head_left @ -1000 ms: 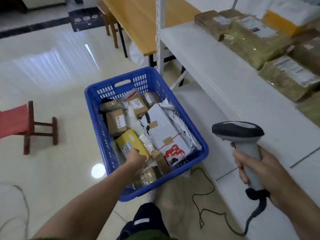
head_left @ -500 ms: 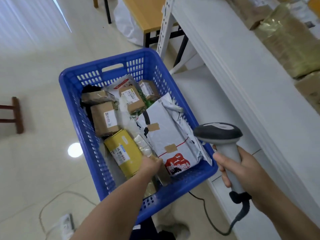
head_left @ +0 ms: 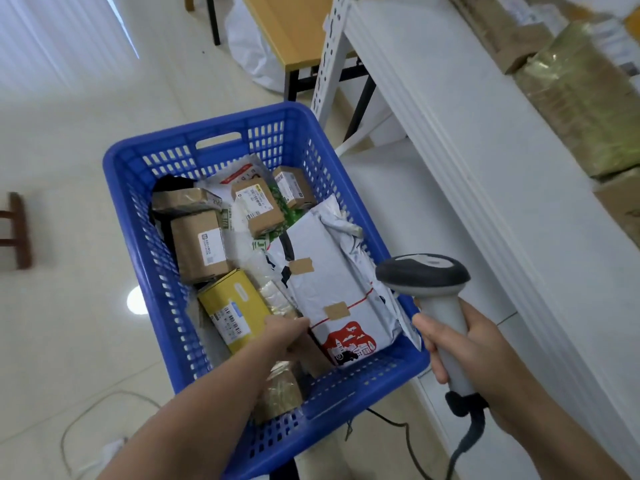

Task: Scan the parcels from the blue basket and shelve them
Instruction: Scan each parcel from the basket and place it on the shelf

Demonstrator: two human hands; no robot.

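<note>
Since a second ago my left hand (head_left: 287,336) has gone deeper into the blue basket (head_left: 221,133), sliding from the yellow box (head_left: 235,306) toward the gap between it and the grey mailer bag (head_left: 332,289). I read this as picking the next parcel. Left fingers are buried among parcels; can't tell what they hold. Yellow box touches the hand's left side. Right hand (head_left: 474,355) wrapped round the scanner (head_left: 426,275), beside the basket's right rim, shelf (head_left: 450,133) beyond
</note>
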